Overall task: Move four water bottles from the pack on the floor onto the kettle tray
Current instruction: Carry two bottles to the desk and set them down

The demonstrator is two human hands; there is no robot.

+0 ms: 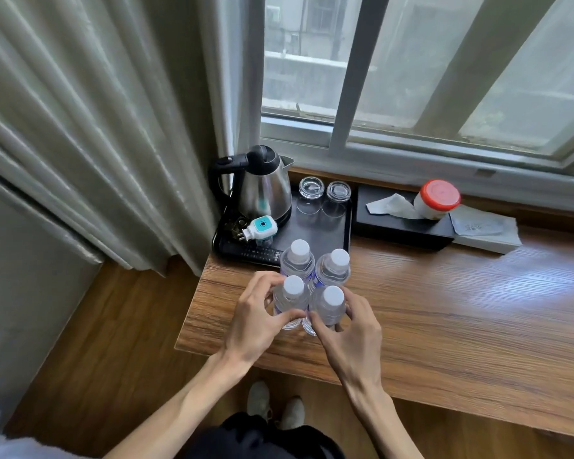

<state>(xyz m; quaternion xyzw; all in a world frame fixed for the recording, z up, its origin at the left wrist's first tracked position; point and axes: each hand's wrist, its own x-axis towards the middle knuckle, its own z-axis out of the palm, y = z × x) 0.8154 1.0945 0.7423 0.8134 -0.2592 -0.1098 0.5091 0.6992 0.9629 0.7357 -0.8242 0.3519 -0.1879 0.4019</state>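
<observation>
Several clear water bottles with white caps stand in a tight square cluster on the wooden ledge, just in front of the black kettle tray [342, 233]. My left hand [259, 318] wraps the near-left bottle [292, 301]. My right hand [348, 329] wraps the near-right bottle [330, 308]. The far-left bottle [298, 260] and far-right bottle [335, 268] stand at the tray's front edge. On the tray sit a steel kettle [262, 187], two upturned glasses [323, 197], a white and teal plug-in device [260, 228] and a remote control [257, 253]. The pack on the floor is out of view.
A black tissue box [401, 226] lies right of the tray with a red-lidded white jar [436, 198] on it, and a grey folded cloth [487, 231] beside that. Curtains [96, 127] hang at left; the window [411, 77] is behind. My feet stand below the ledge edge.
</observation>
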